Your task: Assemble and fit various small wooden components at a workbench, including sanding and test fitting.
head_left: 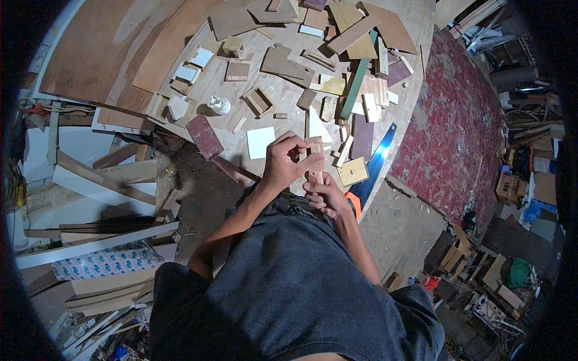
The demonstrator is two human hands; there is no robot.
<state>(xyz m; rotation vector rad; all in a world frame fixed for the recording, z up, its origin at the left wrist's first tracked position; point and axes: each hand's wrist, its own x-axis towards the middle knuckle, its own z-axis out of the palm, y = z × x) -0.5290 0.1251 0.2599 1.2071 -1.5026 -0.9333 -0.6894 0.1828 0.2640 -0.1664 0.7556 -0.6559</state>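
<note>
Close to my body, at the table's near edge, both hands hold a small pale wooden block (316, 146). My left hand (284, 163) pinches its side between thumb and curled fingers. Lower down, my right hand (328, 196) is closed around the block's near end, and part of it is hidden by the fingers. A handsaw (380, 157) with an orange handle lies just right of my right hand. Beside the hands are a square white piece (261, 143) on the left and a light wooden plate with a slot (353, 172) on the right.
Wood offcuts cover the worktable (235, 102), among them an open box frame (259, 101) and a long green strip (355, 88). A white bottle (218, 105) stands at the left. Large plywood sheets (108, 54) lean beyond it. Scrap wood (108, 240) piles up at lower left.
</note>
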